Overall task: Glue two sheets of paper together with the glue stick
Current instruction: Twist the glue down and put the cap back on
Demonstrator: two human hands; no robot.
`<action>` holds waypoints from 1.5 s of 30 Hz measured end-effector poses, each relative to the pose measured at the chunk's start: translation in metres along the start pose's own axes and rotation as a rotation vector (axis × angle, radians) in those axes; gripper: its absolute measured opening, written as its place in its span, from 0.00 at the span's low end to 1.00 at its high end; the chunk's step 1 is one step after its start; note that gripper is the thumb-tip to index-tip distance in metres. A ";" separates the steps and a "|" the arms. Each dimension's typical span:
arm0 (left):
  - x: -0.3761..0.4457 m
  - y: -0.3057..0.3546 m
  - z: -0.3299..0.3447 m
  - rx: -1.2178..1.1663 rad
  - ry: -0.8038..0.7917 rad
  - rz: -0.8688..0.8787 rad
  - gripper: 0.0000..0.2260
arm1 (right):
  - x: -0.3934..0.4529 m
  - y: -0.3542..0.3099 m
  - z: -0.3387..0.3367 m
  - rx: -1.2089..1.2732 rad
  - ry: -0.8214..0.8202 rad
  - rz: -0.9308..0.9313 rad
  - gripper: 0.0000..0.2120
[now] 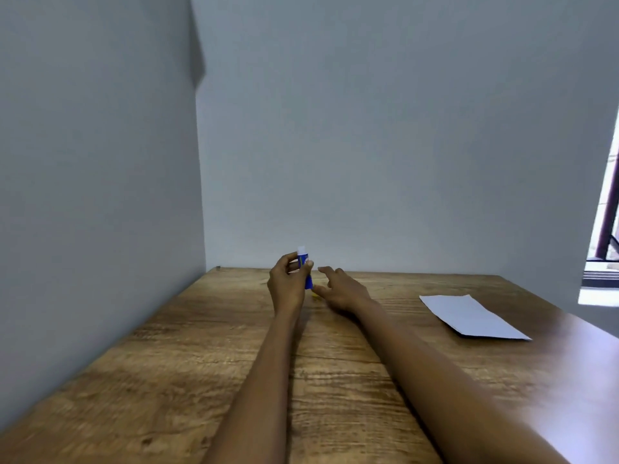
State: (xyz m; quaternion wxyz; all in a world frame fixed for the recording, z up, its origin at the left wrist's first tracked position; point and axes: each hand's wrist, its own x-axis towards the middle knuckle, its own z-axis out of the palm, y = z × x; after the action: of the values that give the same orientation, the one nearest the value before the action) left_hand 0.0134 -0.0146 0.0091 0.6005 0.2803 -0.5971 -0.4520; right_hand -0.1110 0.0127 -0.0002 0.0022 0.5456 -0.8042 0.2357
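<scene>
Left hand (288, 285), centre of frame, grips the glue stick (304, 272) upright btwn thumb and fingers, white tip up, blue body; right hand (340, 289) just beside it, fingers spread open, holding nothing, low over the table (187, 356); small yellow bit (315, 296) by the stick's base, prob. the cap, can't tell; paper (470, 317) lies flat at mid-right, well apart from both hands; grey walls behind.

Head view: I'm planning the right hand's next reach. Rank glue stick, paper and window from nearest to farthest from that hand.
1. Glue stick, just left of the right hand, in the left hand.
2. Paper, to its right on the table.
3. Window, far right, beyond the table.
</scene>
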 end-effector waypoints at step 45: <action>-0.016 -0.002 0.004 -0.128 -0.556 -0.233 0.09 | -0.056 0.016 -0.038 -0.184 0.400 -0.431 0.36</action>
State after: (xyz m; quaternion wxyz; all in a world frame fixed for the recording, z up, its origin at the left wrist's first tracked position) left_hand 0.0110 -0.0006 0.0003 0.3745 0.1741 -0.6728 -0.6138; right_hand -0.1119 0.0806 0.0129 0.2596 0.6441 -0.6714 0.2587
